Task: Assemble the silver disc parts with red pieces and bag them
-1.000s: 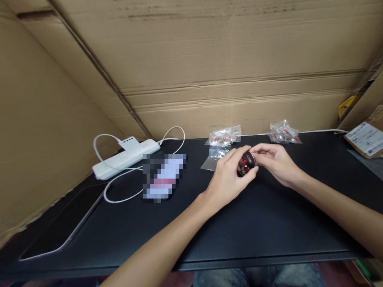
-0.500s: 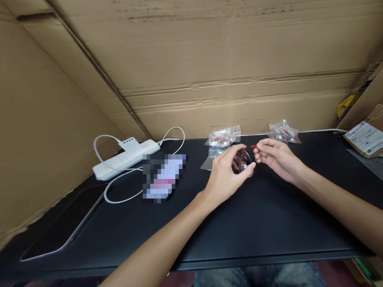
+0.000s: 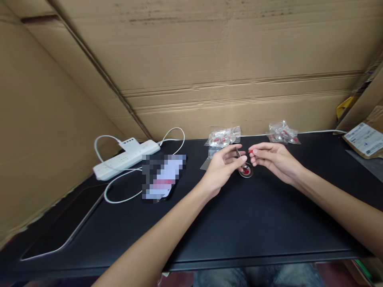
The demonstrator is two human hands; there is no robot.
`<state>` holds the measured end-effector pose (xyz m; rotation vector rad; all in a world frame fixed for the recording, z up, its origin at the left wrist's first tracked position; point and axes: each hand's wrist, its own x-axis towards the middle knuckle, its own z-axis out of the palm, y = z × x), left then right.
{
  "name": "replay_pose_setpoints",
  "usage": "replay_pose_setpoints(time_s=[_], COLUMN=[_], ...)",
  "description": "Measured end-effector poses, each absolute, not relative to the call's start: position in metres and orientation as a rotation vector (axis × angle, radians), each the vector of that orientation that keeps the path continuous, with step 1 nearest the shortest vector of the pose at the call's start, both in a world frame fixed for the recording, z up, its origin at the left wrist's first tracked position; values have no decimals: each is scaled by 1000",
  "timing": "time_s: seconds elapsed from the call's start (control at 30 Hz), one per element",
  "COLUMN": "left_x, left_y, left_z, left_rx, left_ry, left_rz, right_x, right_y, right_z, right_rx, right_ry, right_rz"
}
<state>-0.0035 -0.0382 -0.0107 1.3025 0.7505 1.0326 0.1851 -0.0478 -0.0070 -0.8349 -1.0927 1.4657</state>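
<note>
My left hand (image 3: 221, 163) pinches a shiny metal finger cymbal (image 3: 238, 153) between thumb and fingers. That cymbal is turned nearly edge-on, so its face is mostly hidden. Just to its right, my right hand (image 3: 272, 159) is closed at the fingertips on a small red elastic loop (image 3: 250, 151). The loop's tip points toward the cymbal; a narrow gap shows between them. Below the left fingertips, a second round finger cymbal (image 3: 246, 171) with red at its centre appears to lie on the black table (image 3: 254, 223).
Behind my hands sit two clear bags of metal discs with red bits, one left (image 3: 224, 135) and one right (image 3: 284, 132). A power strip (image 3: 128, 157) with white cables and a blurred phone (image 3: 164, 177) lie left. A labelled parcel (image 3: 365, 138) stands right; cardboard walls (image 3: 239, 52) enclose the table.
My left hand has turned the cymbal from facing me to nearly edge-on, and the second cymbal shows beneath. My right hand has moved slightly left and down with the red loop.
</note>
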Motion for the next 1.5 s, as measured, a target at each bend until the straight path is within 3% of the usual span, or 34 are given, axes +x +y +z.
replay_pose_setpoints(time_s=[0.47, 1.0, 1.5], left_x=[-6, -4, -4], left_y=[-40, -42, -42], left_z=[-6, -8, -12], left_rx=[1177, 1234, 1346], left_ry=[495, 501, 508], left_rz=[859, 857, 893], right_x=[182, 172, 178], right_y=[-52, -68, -64], right_z=[-5, -4, -2], right_rx=[-881, -986, -977], right_ry=[-1311, -1872, -1956], right_rz=[1323, 313, 294])
